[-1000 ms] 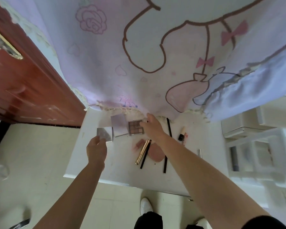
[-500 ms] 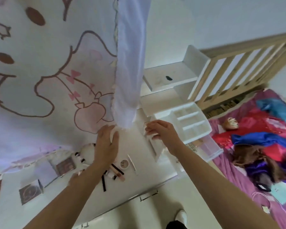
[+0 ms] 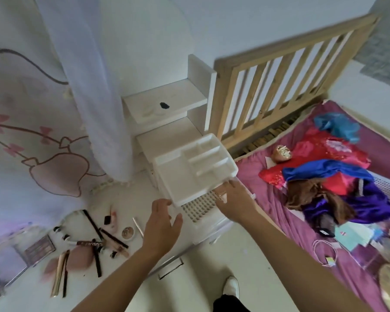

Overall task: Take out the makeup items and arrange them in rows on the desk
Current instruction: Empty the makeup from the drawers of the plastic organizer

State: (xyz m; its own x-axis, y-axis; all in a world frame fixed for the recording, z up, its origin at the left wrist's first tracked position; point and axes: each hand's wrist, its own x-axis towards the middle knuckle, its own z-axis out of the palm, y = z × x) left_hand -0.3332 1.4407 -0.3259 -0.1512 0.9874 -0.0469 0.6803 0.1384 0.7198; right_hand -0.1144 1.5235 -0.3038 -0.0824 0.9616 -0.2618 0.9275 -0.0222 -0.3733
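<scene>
A white organizer tray (image 3: 178,176) with several empty compartments sits tilted above a white drawer box with a grid insert (image 3: 198,207). My right hand (image 3: 233,200) grips the tray's near right edge. At the tray's near left corner is my left hand (image 3: 162,218), fingers loosely spread, holding nothing. Makeup lies scattered on the white desk (image 3: 144,194) at the left: dark pencils (image 3: 92,221), a lipstick (image 3: 113,218), a round compact (image 3: 127,232), a pink puff (image 3: 80,257), gold pens (image 3: 59,275) and an eyeshadow palette (image 3: 40,246).
A cartoon-print curtain (image 3: 32,131) hangs over the desk's back left. White shelves (image 3: 164,104) stand behind the tray. A wooden bed rail (image 3: 268,86) and a bed with heaped clothes (image 3: 324,176) are at the right. My shoe (image 3: 231,287) is on the floor below.
The view swung right from the palettes to the organizer. My left hand left the curtain and came to the tray's corner. The tray now sits higher and nearer, in my right hand's grip.
</scene>
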